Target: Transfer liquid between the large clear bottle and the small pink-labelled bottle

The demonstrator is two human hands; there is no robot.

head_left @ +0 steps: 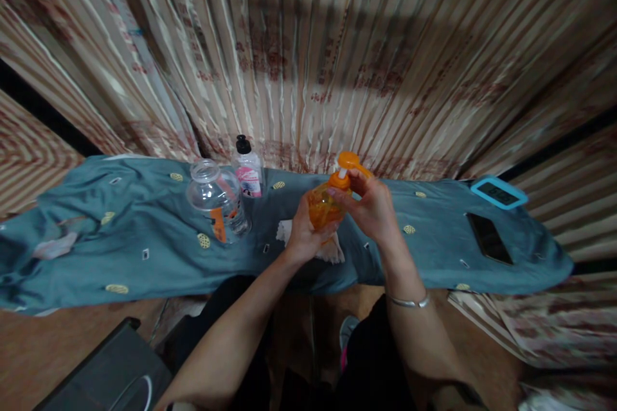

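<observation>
An orange pump bottle with a see-through body is held up over the middle of the cloth-covered board. My left hand is wrapped round its body from the left. At the neck, just under the orange pump head, the fingers of my right hand are closed on the collar. Beneath the bottle lies a crumpled white tissue, partly hidden by my left hand. To the left stand a clear wide-mouthed plastic jar and a clear bottle with a black cap and pink label.
A teal patterned cloth covers the long narrow board. On its right are a blue-framed digital clock and a dark phone. Striped curtains hang close behind. A dark box stands on the floor at lower left.
</observation>
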